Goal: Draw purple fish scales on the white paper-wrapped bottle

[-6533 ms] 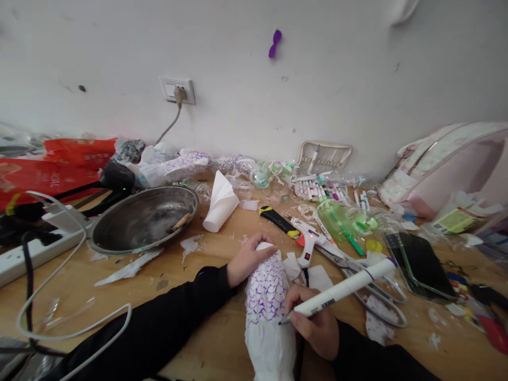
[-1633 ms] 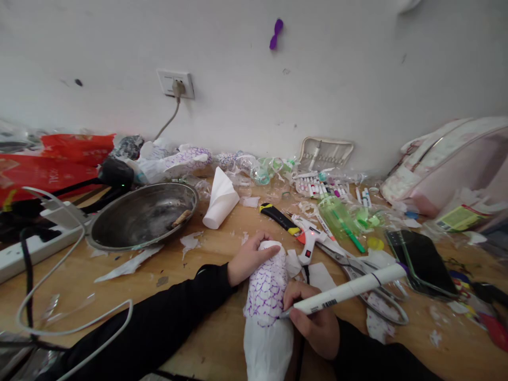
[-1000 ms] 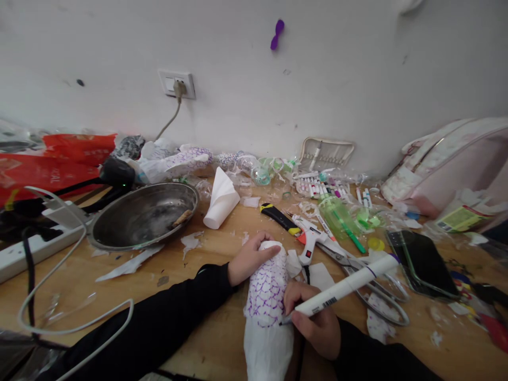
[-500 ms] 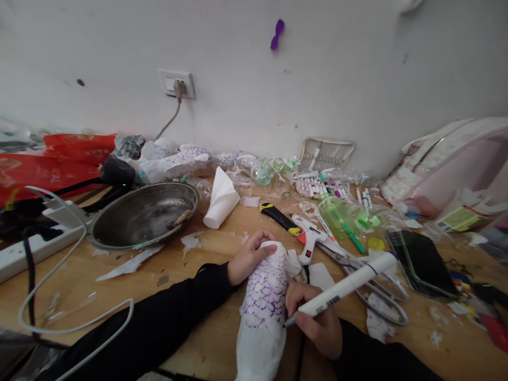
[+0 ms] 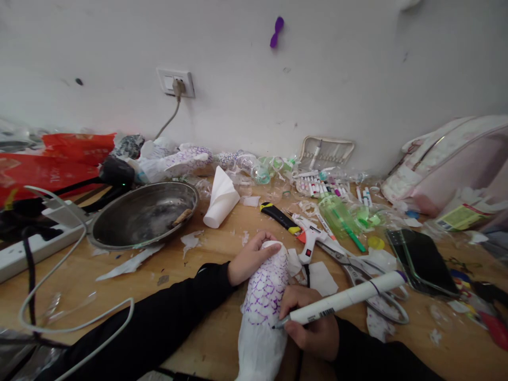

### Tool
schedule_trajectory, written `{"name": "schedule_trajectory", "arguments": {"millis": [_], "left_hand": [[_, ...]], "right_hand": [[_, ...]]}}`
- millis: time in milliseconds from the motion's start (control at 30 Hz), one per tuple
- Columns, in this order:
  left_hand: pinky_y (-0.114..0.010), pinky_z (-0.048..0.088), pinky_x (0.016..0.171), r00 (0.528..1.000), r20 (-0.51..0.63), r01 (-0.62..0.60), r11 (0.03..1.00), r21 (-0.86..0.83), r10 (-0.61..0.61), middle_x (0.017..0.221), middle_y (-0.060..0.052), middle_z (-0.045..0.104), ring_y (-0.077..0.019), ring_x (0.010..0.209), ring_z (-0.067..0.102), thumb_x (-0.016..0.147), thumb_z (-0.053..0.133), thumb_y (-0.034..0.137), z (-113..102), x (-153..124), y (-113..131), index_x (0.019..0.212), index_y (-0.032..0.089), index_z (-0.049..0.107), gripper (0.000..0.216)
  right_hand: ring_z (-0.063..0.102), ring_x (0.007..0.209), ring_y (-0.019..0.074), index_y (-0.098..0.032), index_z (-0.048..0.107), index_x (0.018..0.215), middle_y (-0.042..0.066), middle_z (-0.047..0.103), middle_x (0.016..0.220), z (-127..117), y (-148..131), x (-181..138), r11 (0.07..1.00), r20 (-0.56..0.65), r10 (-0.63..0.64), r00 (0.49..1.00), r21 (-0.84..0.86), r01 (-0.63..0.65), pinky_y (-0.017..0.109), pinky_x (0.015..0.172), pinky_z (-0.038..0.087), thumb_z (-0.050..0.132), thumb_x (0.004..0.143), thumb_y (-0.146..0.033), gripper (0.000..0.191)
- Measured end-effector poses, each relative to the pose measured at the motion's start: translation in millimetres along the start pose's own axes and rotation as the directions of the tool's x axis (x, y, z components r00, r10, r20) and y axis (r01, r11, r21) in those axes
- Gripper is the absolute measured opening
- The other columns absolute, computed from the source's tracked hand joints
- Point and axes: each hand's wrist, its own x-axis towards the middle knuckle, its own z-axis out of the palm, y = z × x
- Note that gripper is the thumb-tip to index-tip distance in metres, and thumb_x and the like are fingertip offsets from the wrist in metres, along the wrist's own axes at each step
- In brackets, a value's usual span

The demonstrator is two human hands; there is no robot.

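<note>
A white, paper-covered, fish-like form point(image 5: 262, 344) lies in front of me, its upper part covered in purple scale-shaped lines and its lower part plain white. My left hand point(image 5: 256, 257) grips its far end, thumb on top and fingers round the side. In my right hand point(image 5: 311, 323) is a white marker point(image 5: 349, 297) with a purple end, pinched between thumb and fingers and slanting up to the right. The marker's dark tip touches or nearly touches the form at the lower border of the purple lines. Part of the right fingers is hidden behind the marker.
A metal bowl point(image 5: 145, 216) stands left of a rolled white paper point(image 5: 220, 198). Beyond my right hand lie a utility knife point(image 5: 280, 218), a white glue gun point(image 5: 311, 238), scissors point(image 5: 353, 264) and a dark phone point(image 5: 423, 259). Several markers point(image 5: 321, 186) lie near the wall; a power strip point(image 5: 32, 243) is left.
My right hand has shifted slightly left with the marker, which now lies flatter. The marker's tip has moved from the form's right edge inward across its surface. My left hand stays put.
</note>
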Motion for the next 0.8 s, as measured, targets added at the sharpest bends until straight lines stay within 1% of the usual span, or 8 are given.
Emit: {"name": "schedule_trajectory", "arguments": {"millis": [267, 367, 467, 633, 800], "left_hand": [[-0.027, 0.036, 0.069, 1.0, 0.002, 0.03, 0.999, 0.024, -0.03, 0.076, 0.002, 0.046, -0.0138, 0.073, 0.041, 0.065, 0.06, 0.046, 0.4, 1.0, 3.6, 0.079, 0.018, 0.048, 0.033], [-0.027, 0.036, 0.069, 0.999, 0.003, 0.038, 0.999, 0.02, -0.038, 0.075, 0.002, 0.047, -0.0139, 0.073, 0.041, 0.064, 0.061, 0.046, 0.3, 0.7, 4.4, 0.08, 0.019, 0.047, 0.034], [-0.027, 0.036, 0.069, 0.999, 0.005, 0.038, 0.999, 0.021, -0.038, 0.075, 0.002, 0.047, -0.0138, 0.073, 0.041, 0.065, 0.061, 0.045, 0.0, 0.4, 4.2, 0.08, 0.018, 0.047, 0.033], [-0.027, 0.036, 0.07, 1.0, 0.007, 0.029, 0.999, 0.028, -0.029, 0.075, 0.002, 0.047, -0.0139, 0.073, 0.042, 0.066, 0.06, 0.044, -0.1, 0.4, 3.3, 0.08, 0.018, 0.047, 0.032], [-0.028, 0.037, 0.073, 1.0, 0.002, 0.014, 0.999, 0.05, -0.014, 0.077, 0.001, 0.049, -0.0148, 0.075, 0.043, 0.068, 0.06, 0.043, -0.3, 0.1, 3.2, 0.08, 0.019, 0.049, 0.03]], "right_hand": [[0.048, 0.051, 0.0102, -0.019, 0.052, 0.064, -0.002, 0.051, 0.056, 0.4, 2.8, -2.1, 0.995, -0.002, 0.066, 0.998, 0.079, -0.065, 0.022, 0.05, 0.036, 0.051, 0.072, -0.019, 0.008], [0.047, 0.051, 0.0102, -0.019, 0.052, 0.063, -0.003, 0.051, 0.055, 0.9, 1.7, -2.3, 0.995, -0.003, 0.072, 0.997, 0.067, -0.071, 0.022, 0.05, 0.035, 0.051, 0.07, -0.018, 0.006], [0.045, 0.049, 0.01, -0.019, 0.049, 0.059, -0.003, 0.048, 0.053, 1.4, 0.5, -1.5, 0.995, -0.027, 0.088, 0.996, 0.054, -0.087, 0.022, 0.049, 0.034, 0.049, 0.067, -0.017, 0.009], [0.043, 0.047, 0.01, -0.019, 0.046, 0.057, -0.003, 0.046, 0.051, 1.1, 0.6, -0.5, 0.988, -0.045, 0.133, 0.99, 0.089, -0.129, 0.022, 0.047, 0.034, 0.047, 0.07, -0.021, 0.013], [0.043, 0.047, 0.0105, -0.019, 0.046, 0.056, -0.003, 0.047, 0.05, 0.7, -1.7, -0.6, 0.988, -0.033, 0.15, 0.988, 0.049, -0.148, 0.023, 0.047, 0.033, 0.049, 0.07, -0.023, 0.015]]}}
